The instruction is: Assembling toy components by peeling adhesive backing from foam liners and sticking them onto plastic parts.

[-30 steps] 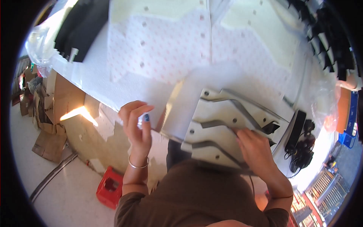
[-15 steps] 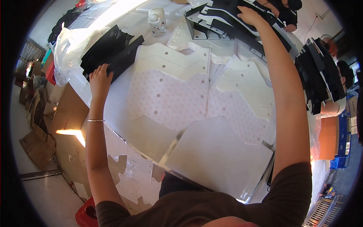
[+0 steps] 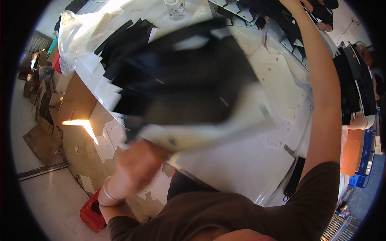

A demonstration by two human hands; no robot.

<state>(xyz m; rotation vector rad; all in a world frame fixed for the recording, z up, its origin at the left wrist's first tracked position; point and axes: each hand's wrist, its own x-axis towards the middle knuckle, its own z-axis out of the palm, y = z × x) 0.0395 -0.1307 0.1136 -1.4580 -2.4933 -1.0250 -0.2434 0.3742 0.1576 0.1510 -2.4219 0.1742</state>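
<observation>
A large black sheet-like part [image 3: 189,88], smeared by motion, is raised over the middle of the table. Along its near side runs a pale cream band with a dark round hole; whether that band is part of it or a separate sheet, I cannot tell. My left hand [image 3: 140,162] is closed at the near left corner of this piece, its fingers blurred. At the top edge my right hand [image 3: 290,3] is mostly cut off, beside black parts with notched edges [image 3: 261,12]. Pale sheets with holes [image 3: 277,76] lie on the table, partly covered by the raised part.
More black folded parts [image 3: 128,36] lie at the far left beside clear plastic wrap [image 3: 74,38]. A patterned cup [image 3: 175,10] stands at the back. Black parts [image 3: 350,80] are stacked on the right, near a co-worker's hand [image 3: 323,27]. Cardboard [image 3: 76,98] borders the table's left side.
My left hand has come nearer from the black parts at left and now grips a raised part. The view has shifted, and my right hand has slipped mostly past the top edge.
</observation>
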